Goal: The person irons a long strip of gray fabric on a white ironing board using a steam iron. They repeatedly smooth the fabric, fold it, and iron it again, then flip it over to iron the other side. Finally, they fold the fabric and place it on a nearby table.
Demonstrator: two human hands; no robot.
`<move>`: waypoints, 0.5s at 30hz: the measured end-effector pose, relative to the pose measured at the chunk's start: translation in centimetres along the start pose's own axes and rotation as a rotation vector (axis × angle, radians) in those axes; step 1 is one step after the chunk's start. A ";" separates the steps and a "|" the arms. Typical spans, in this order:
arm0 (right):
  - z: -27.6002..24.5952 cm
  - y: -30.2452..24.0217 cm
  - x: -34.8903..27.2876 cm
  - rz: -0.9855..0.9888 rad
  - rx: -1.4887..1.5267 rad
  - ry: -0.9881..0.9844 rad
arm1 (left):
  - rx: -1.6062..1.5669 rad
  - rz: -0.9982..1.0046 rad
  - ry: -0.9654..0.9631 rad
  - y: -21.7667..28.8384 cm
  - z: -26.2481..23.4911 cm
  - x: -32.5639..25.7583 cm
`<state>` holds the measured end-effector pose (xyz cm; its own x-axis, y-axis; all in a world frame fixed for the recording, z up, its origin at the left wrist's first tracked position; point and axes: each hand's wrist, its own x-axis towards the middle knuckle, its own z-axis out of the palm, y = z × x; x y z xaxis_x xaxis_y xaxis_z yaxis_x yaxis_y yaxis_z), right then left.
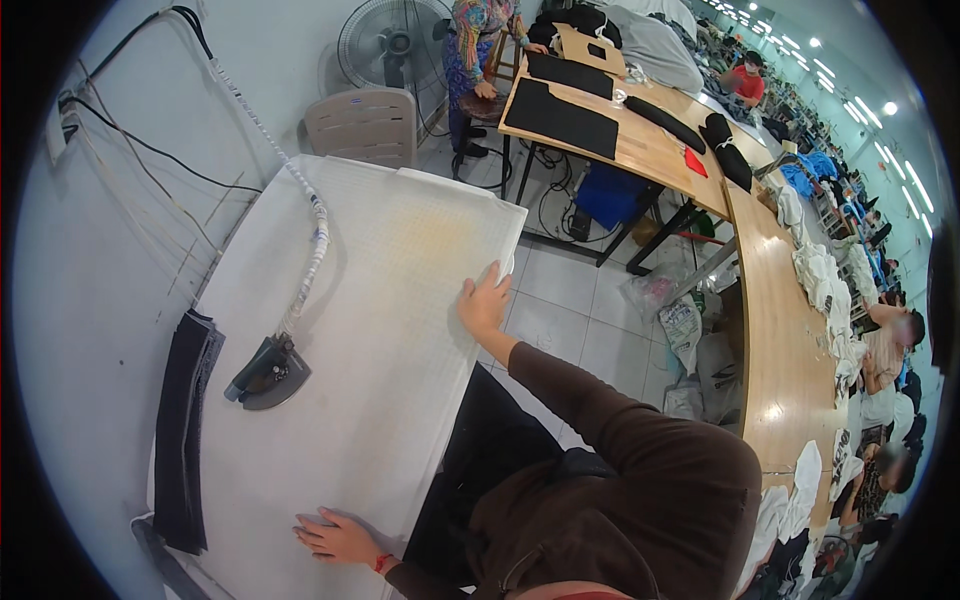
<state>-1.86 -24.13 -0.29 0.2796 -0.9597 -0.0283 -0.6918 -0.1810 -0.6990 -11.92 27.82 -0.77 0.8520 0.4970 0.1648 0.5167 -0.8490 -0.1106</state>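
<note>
My left hand [338,540], a red band at its wrist, lies palm down on the white padded cover of the ironing table [390,350]. Its fingers are spread and hold nothing. At the table's far right edge rests my right hand [486,303], thumb apart on top and the outer fingers at the rim; it is open. An iron [268,376] with a dark soleplate sits on the cover left of both hands, its wrapped hose [318,240] rising toward the wall. A stack of dark fabric pieces [183,430] lies along the left edge.
Beyond the table stand a beige plastic chair [362,128] and a large fan [392,45]. A person [478,70] is at a wooden table [640,140] holding black fabric panels [562,118]. A long wooden bench [785,350] with white garments runs along the right.
</note>
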 end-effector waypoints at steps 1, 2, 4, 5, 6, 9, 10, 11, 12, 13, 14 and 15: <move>0.0 0.1 -0.1 -0.017 -0.003 0.014 | -0.007 -0.004 0.021 0.1 0.0 0.0; 0.2 0.2 -0.3 -0.012 -0.010 0.007 | -0.007 -0.011 0.021 0.2 -0.1 0.0; 0.6 0.4 -0.4 -0.041 -0.016 0.042 | -0.010 -0.024 0.018 0.4 -0.1 0.0; 0.9 0.5 -0.3 -0.036 -0.024 0.053 | -0.012 -0.028 0.015 0.5 0.0 0.0; 1.1 0.6 -0.2 -0.037 -0.014 0.044 | -0.005 -0.030 0.046 0.5 0.1 0.0; 1.6 1.4 0.3 -0.039 0.041 0.047 | -0.114 0.043 0.067 -0.7 0.5 0.1; 1.6 1.8 0.4 -0.051 0.084 0.063 | -0.252 0.098 0.117 -1.9 0.4 0.3; 1.6 2.1 0.4 -0.070 0.130 0.083 | -0.408 0.184 0.212 -3.7 0.0 0.6; 1.5 2.4 0.1 -0.055 0.170 0.097 | -0.554 0.222 0.237 -4.6 0.1 0.9; 1.4 2.6 -0.4 0.017 0.238 0.068 | -0.468 0.299 0.386 -6.8 -0.3 0.8; 1.3 2.7 -1.2 0.157 0.279 0.016 | -0.366 0.326 0.458 -9.6 -1.1 0.7; 1.1 2.8 -2.2 0.348 0.326 -0.066 | -0.322 0.268 0.449 -11.2 -1.3 0.7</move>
<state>-3.72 -22.35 -2.97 0.1172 -0.9337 -0.3382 -0.5099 0.2356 -0.8274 -17.20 37.44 1.91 0.7934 0.1937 0.5771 0.1781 -0.9804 0.0843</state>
